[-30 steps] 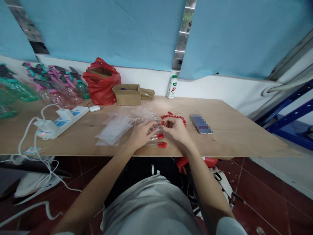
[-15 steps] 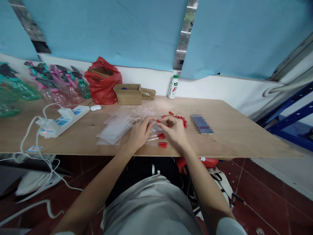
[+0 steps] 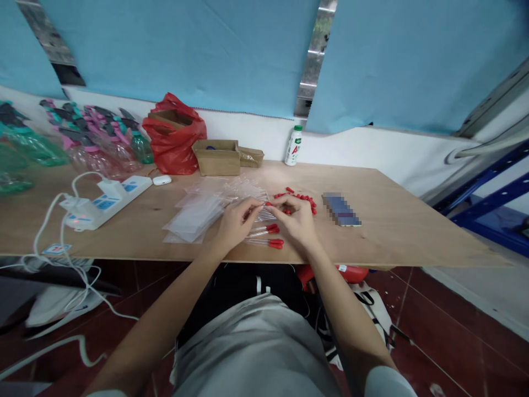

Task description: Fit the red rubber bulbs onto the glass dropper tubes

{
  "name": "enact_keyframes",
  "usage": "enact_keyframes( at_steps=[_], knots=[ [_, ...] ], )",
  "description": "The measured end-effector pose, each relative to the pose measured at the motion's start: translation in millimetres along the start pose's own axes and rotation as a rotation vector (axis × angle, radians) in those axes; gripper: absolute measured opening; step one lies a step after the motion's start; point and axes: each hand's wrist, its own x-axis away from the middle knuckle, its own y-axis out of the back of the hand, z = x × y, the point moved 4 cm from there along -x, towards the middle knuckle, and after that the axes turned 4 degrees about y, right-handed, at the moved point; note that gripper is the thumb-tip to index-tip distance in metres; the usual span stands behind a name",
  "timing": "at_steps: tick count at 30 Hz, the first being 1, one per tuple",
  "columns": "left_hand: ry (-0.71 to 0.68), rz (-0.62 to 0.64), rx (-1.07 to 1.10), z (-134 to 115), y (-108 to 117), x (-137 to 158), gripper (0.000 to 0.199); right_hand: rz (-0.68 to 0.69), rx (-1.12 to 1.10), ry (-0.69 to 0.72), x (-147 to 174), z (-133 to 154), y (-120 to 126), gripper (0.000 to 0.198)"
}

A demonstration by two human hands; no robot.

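Both hands meet fingertip to fingertip over the middle of the table. My left hand point(image 3: 236, 225) is closed in a pinch on a thin clear dropper tube, mostly hidden by the fingers. A red rubber bulb point(image 3: 268, 204) sits at the tube's end, pinched by my right hand point(image 3: 298, 221). Just below the hands lie several droppers point(image 3: 276, 243) with red bulbs fitted, bulbs pointing right. Loose red bulbs point(image 3: 309, 199) are scattered beyond my right hand. Bare clear tubes point(image 3: 248, 187) are heaped behind the left hand, with more under the fingers.
Clear plastic bags point(image 3: 190, 221) lie left of the hands. Farther back stand a cardboard box point(image 3: 218, 161), a red plastic bag point(image 3: 176, 149) and a white bottle point(image 3: 293, 148). A phone point(image 3: 341, 209) lies to the right. Leftward are a power strip point(image 3: 109, 205) and spray bottles point(image 3: 99, 146).
The fingertips have shifted slightly, with the red bulb now more in line between the two hands. Everything on the table stays in place.
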Motion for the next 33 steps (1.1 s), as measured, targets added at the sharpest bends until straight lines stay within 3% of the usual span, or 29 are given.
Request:
enact_keyframes(
  at_steps=[13, 33],
  knots=[
    [0.08, -0.072, 0.064, 9, -1, 2, 0.021, 0.032, 0.059, -0.008, -1, -1, -3, 0.025],
    [-0.039, -0.026, 0.02, 4, 2, -1, 0.019, -0.016, -0.034, -0.067, -1, -10, -5, 0.023]
  ],
)
